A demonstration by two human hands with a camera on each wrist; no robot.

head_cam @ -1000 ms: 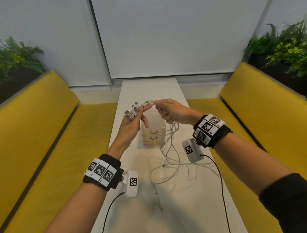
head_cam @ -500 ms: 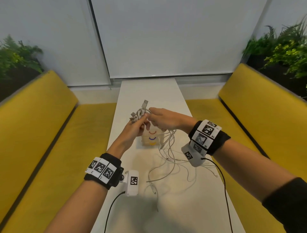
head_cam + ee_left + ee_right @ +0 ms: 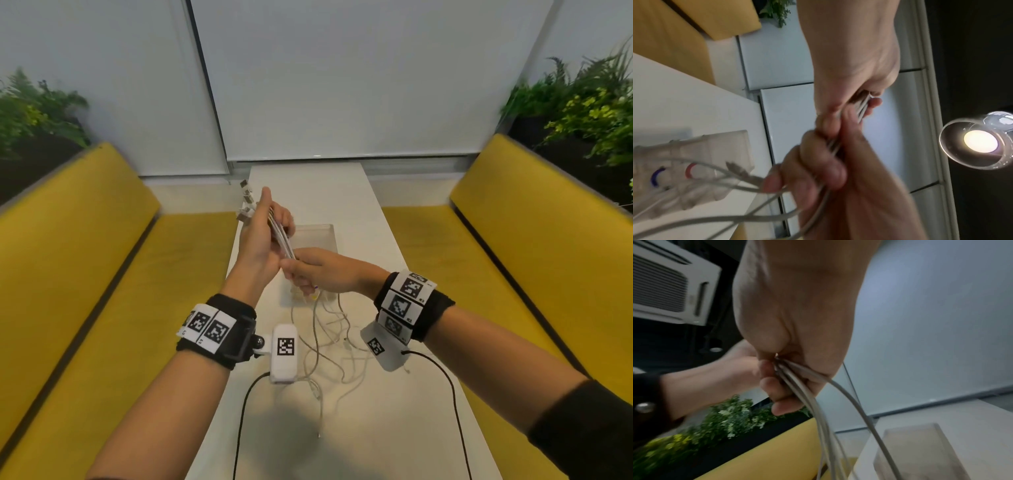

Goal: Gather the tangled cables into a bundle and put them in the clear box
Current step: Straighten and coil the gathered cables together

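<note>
Several white cables point(image 3: 281, 238) run as one flat bundle through my left hand point(image 3: 263, 236), which grips them raised above the table with their plugs point(image 3: 246, 200) sticking out past the fingers. My right hand point(image 3: 308, 270) is curled round the same cables point(image 3: 797, 386) just below the left hand point(image 3: 855, 91). The loose lengths point(image 3: 329, 339) hang down and lie tangled on the white table point(image 3: 359, 428). The clear box point(image 3: 318, 236) stands on the table behind and under both hands, seen also as the clear box point(image 3: 701, 155) in the left wrist view.
Yellow benches point(image 3: 85, 274) line both sides of the narrow table. Plants point(image 3: 589, 102) stand behind the benches. Black wrist-camera leads point(image 3: 448, 394) trail over the near part of the table.
My left hand has risen and tipped the plug ends upward. My right hand has slid down the cables toward me, so the bundle is drawn out straight between the hands.
</note>
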